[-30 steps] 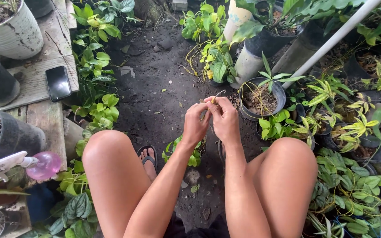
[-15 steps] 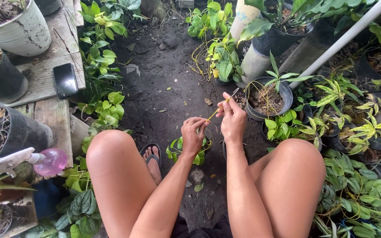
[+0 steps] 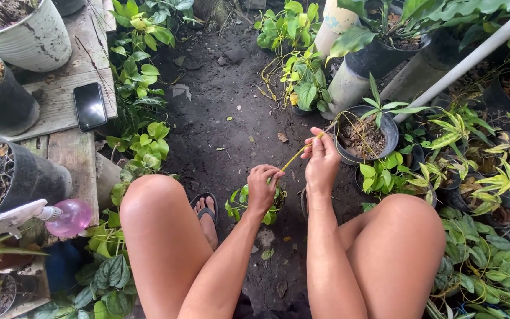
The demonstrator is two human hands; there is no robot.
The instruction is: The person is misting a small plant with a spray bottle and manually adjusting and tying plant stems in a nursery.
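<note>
Together, the left hand [image 3: 262,188] and right hand [image 3: 322,160] pinch a thin yellow-green stem [image 3: 295,157], stretched taut between them above the dirt ground [image 3: 219,118], near a small potted plant [image 3: 249,204].

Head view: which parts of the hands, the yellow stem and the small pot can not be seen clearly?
- Yellow stem: its lower end is hidden inside the left hand.
- Small pot: mostly covered by the left hand and its own leaves.
- Right hand: fingertips on the stem face away from the camera.
- Stem's far tip: too thin to separate from the black pot.
</note>
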